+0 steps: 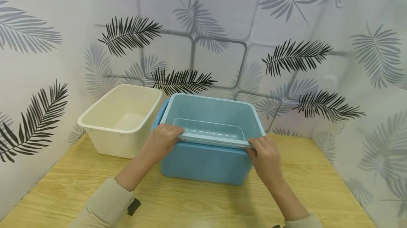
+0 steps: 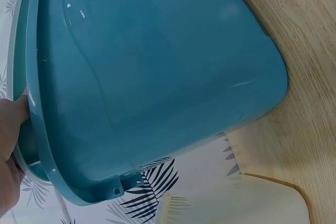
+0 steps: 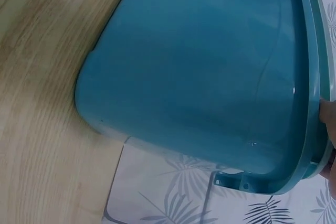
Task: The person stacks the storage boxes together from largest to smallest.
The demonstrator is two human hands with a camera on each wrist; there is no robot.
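Together, left hand (image 1: 165,135) and right hand (image 1: 266,153) grip a pale-blue tub (image 1: 213,113), curled round its near rim, inside a blue tub (image 1: 203,162) toward the table's (image 1: 197,205) far edge; only wrist views show the lower tub's lugs (image 2: 116,184).

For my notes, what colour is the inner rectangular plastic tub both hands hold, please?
The inner rectangular tub is light blue, showing best in the head view.

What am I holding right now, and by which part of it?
The light blue bin, by its front rim: the left hand grips it near the left corner, the right hand near the right corner.
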